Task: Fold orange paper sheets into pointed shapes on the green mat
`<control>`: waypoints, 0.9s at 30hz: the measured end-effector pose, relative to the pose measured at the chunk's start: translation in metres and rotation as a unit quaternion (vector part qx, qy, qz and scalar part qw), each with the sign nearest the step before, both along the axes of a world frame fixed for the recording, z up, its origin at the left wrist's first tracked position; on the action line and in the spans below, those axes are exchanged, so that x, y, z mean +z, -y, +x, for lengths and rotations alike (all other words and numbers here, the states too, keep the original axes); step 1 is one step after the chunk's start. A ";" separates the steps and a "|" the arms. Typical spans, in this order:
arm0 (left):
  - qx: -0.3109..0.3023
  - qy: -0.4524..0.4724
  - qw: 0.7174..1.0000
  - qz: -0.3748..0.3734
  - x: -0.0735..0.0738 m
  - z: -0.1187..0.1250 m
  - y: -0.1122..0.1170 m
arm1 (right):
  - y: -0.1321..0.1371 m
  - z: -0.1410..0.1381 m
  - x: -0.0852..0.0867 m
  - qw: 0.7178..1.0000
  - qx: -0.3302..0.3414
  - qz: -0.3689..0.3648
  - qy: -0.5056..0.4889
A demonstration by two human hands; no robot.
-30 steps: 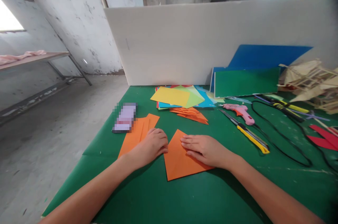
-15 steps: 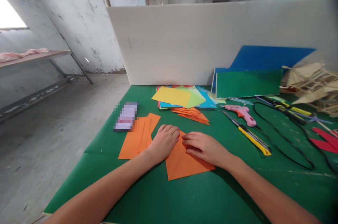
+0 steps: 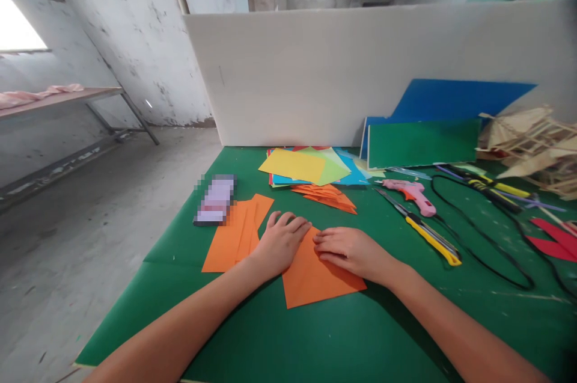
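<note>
A sheet of orange paper (image 3: 320,281) lies at an angle on the green tabletop, with both hands at its far corner. My left hand (image 3: 282,245) rests palm down over the paper's left edge, fingers spread and thumb hidden underneath. Across from it, my right hand (image 3: 351,251) has its fingers bent together on the paper near that corner, at what looks like a small fold. Its grip is partly hidden. Beside my left hand are more orange sheets (image 3: 229,245). Folded orange paper pieces (image 3: 327,195) are piled just beyond the hands.
A phone (image 3: 216,199) with a blurred screen lies at the left. Coloured paper (image 3: 293,165) is stacked at the back. To the right are a yellow utility knife (image 3: 433,240), a pink glue gun (image 3: 417,195) with its black cord, and a green board (image 3: 424,144) against a white panel (image 3: 293,76).
My left fingers have spread apart and shifted slightly right. My right hand has moved a little to the right. The orange sheet stays nearly in place.
</note>
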State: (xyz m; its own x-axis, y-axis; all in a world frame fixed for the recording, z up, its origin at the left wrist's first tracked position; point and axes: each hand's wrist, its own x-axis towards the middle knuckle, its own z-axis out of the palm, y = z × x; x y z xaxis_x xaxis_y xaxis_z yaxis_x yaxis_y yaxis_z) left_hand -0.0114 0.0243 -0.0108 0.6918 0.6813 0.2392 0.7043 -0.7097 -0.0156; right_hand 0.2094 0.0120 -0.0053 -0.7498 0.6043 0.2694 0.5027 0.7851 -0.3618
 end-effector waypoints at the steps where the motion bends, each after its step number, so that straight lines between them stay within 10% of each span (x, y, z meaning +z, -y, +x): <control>1: 0.006 -0.005 1.000 0.005 0.000 0.000 0.001 | 0.000 0.000 -0.001 1.000 0.000 0.000 -0.002; 27: -0.051 0.054 0.997 -0.011 -0.004 -0.001 0.002 | -0.008 0.008 -0.017 0.970 -0.209 0.037 -0.115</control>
State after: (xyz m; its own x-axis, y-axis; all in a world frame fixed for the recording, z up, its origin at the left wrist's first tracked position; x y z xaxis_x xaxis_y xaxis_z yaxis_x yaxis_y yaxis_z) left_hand -0.0124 0.0224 -0.0151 0.7284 0.6151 0.3017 0.6258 -0.7766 0.0726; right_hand 0.2176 0.0200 -0.0222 -0.3578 0.8152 0.4554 0.6959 0.5580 -0.4521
